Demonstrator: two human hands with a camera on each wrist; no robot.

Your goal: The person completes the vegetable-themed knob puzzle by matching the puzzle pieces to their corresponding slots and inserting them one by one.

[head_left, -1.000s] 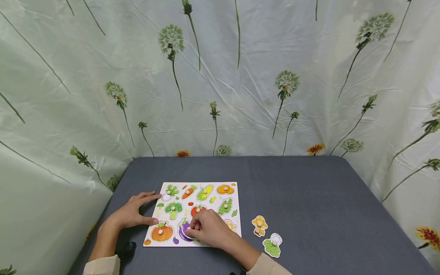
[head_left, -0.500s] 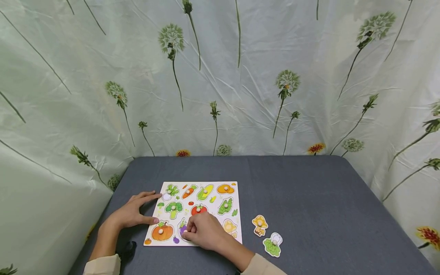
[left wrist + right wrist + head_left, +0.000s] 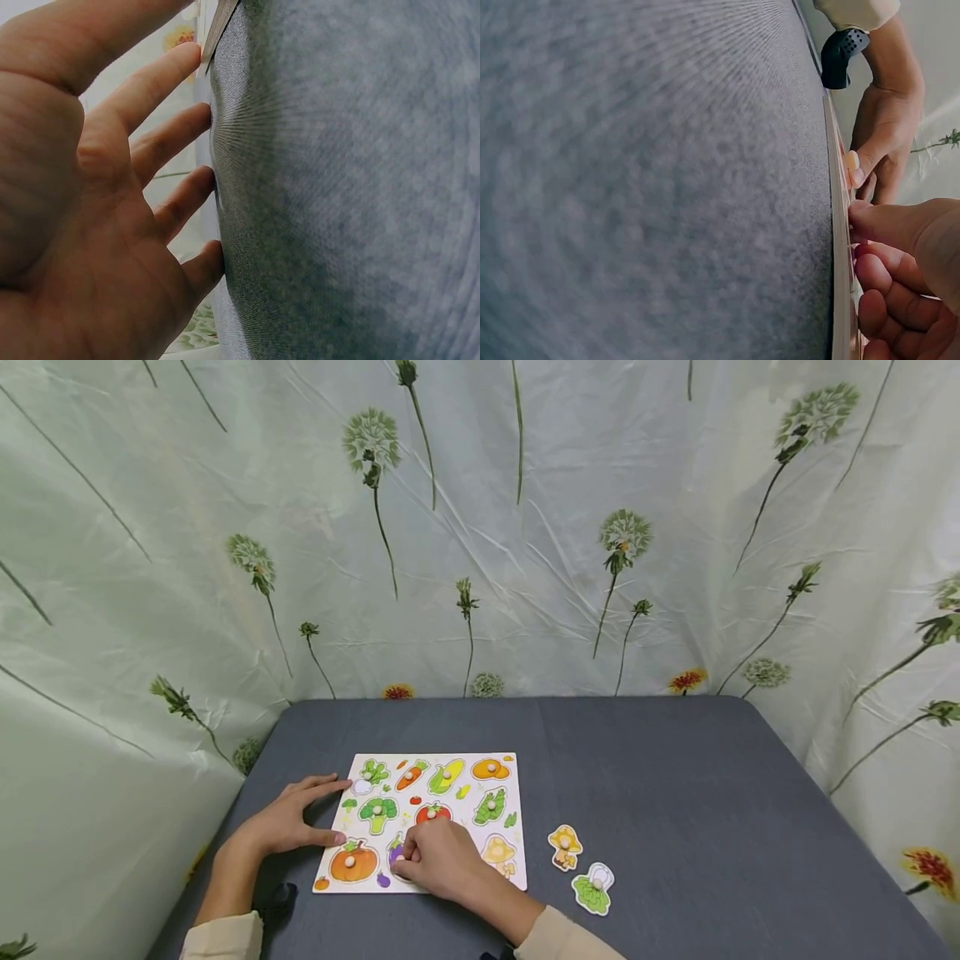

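A white vegetable puzzle board (image 3: 468,828) lies on the grey table. My left hand (image 3: 294,818) rests at its left side, fingers spread, thumb and index fingertip on the edge. In the left wrist view, the other fingertips of the left hand (image 3: 127,195) touch the cloth. My right hand (image 3: 444,860) pinches the purple eggplant piece (image 3: 395,852) in the bottom row, hiding its knob and right part. The right wrist view shows thumb and index finger of the right hand (image 3: 900,262) low over the board. Beside the eggplant sits the pumpkin piece (image 3: 362,867); the tomato piece (image 3: 427,814) is above.
Right of the board lie a loose mushroom piece (image 3: 565,847) and a loose cabbage piece (image 3: 593,889), both with knobs. A printed mushroom spot (image 3: 495,850) shows on the board. Behind the table hangs a flowered curtain (image 3: 555,568).
My right hand has shifted slightly left with the eggplant piece, which sat askew over its outline and now lines up with it more closely. The left hand stays at the board's edge.
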